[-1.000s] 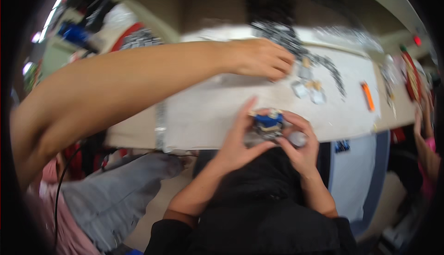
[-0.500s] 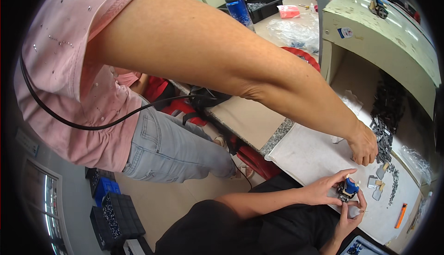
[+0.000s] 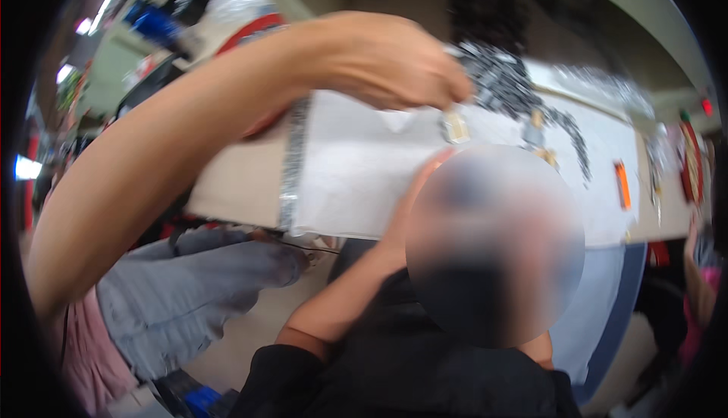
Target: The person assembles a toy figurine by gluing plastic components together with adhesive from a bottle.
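My left hand [image 3: 403, 225] reaches over the white work surface [image 3: 341, 183] from below. Its wrist and outer edge show, but a round blurred patch covers the fingers. My right hand is inside the same patch, a smear of skin tone; only a bit of its forearm [image 3: 537, 348] shows beneath. Whatever lies between my hands cannot be made out. Just beyond them, a co-worker's hand [image 3: 402, 62] comes across from the left, fingers pinched above a small grey-and-beige piece [image 3: 455, 127]; whether it grips the piece is unclear. Similar pieces [image 3: 534, 130] lie to its right.
A heap of dark small parts [image 3: 497, 77] sits at the back under a shelf, with a trail of tiny parts [image 3: 580, 145] curving off it. An orange cutter-like tool [image 3: 622, 184] lies at right. The co-worker's arm [image 3: 174, 145] spans the left side. A blue-rimmed tray [image 3: 607, 335] is at lower right.
The view has swung right, bringing the bench to the middle. My hands held a small blue-and-black device before; now blur covers them. The co-worker's hand has moved from the heap to a grey-and-beige piece.
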Available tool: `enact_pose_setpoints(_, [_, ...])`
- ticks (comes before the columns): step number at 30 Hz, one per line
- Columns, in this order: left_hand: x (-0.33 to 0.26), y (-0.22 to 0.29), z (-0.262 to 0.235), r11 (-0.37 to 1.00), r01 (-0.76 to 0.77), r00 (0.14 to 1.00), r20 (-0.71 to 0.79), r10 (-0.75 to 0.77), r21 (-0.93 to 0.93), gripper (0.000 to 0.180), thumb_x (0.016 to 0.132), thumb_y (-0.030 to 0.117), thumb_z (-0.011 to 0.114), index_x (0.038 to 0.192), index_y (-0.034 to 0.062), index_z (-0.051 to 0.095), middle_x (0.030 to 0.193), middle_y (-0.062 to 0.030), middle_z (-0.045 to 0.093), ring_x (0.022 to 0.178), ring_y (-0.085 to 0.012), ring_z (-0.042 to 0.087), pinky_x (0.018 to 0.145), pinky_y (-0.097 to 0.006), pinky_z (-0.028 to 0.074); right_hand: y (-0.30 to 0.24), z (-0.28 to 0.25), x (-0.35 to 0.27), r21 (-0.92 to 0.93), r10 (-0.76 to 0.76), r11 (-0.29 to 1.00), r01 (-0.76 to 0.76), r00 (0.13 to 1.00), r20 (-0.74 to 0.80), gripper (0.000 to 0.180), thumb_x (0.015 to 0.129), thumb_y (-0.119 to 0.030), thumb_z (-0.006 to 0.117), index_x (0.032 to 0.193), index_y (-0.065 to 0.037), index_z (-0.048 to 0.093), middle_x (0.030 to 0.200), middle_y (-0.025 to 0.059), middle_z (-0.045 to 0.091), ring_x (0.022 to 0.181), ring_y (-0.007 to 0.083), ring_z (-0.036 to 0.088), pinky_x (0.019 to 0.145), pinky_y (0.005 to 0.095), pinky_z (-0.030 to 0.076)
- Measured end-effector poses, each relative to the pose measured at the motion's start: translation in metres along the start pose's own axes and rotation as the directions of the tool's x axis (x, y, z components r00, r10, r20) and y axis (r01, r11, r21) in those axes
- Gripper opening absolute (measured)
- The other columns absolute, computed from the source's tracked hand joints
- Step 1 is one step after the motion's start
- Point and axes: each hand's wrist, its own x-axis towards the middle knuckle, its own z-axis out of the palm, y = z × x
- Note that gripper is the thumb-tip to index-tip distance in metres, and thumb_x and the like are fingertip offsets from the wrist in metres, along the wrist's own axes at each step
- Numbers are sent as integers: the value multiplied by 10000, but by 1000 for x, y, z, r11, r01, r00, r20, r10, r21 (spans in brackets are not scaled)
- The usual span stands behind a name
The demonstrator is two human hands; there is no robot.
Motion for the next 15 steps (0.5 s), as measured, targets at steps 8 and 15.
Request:
enact_pose_setpoints(8, [8, -18, 7, 999, 0, 1000, 29, 1, -46, 807, 665, -69, 675, 1311, 52, 206, 1183, -178, 464, 1062, -225, 494, 888, -339, 424, -11, -15, 1, 44, 112, 993, -109, 992, -64, 359, 776, 14, 472, 1109, -30, 344, 1163, 189, 369, 876, 236, 544, 716, 332, 473])
enact_pose_setpoints(15, [3, -21, 10, 996, -86, 993, -84, 85, -7, 764, 646, -52, 705, 1249, 63, 250, 1191, -176, 430, 1085, -231, 471, 888, -335, 424, -10, -17, -2, 30, 134, 991, -132, 984, -113, 394, 803, -49, 504, 1178, 26, 413, 1106, 166, 419, 888, 257, 556, 692, 337, 511])
